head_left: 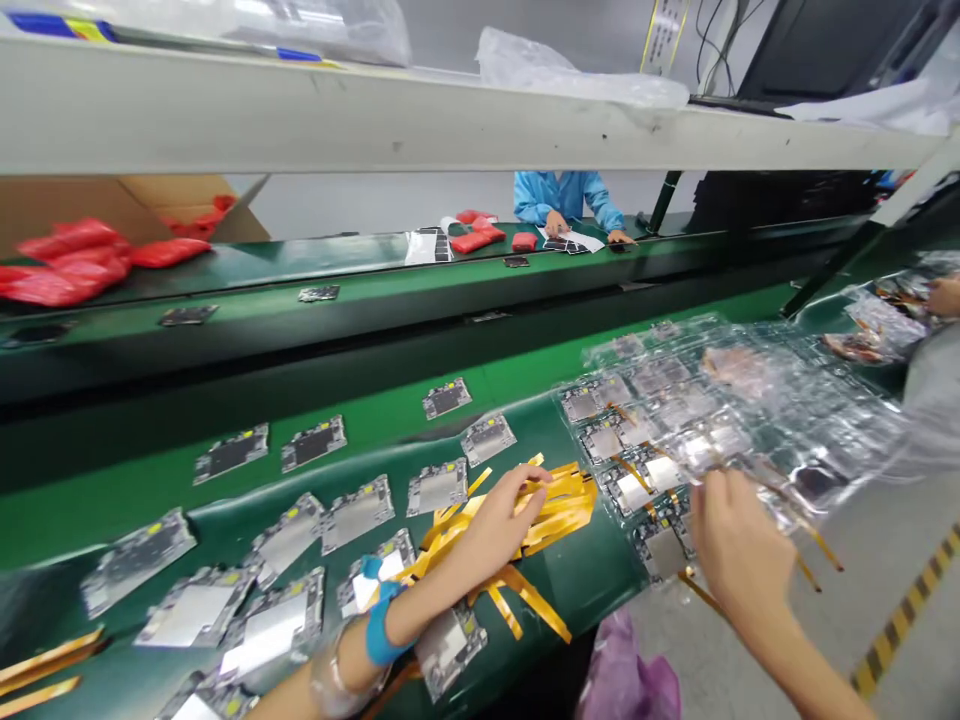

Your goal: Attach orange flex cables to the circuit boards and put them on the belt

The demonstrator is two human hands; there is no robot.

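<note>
My left hand (504,520), with a blue wrist strap (381,628), rests over a pile of orange flex cables (566,508) on the green bench. Its thumb and bent fingers are apart, and nothing shows between them. My right hand (739,545) is closed at the near edge of a clear plastic tray (855,440); its fingertips are hidden, so what they grip cannot be made out. Circuit boards (600,442) fill the tray's pockets, several with orange cables attached. Loose circuit boards (358,512) lie left of the pile.
More boards (315,443) lie on the green conveyor belt (510,385). A white shelf (375,125) crosses above. Beyond, a person in a blue jacket (574,198) works near red bags (476,235). Another person's hand (943,296) is at far right. A purple bag (630,675) hangs below the bench edge.
</note>
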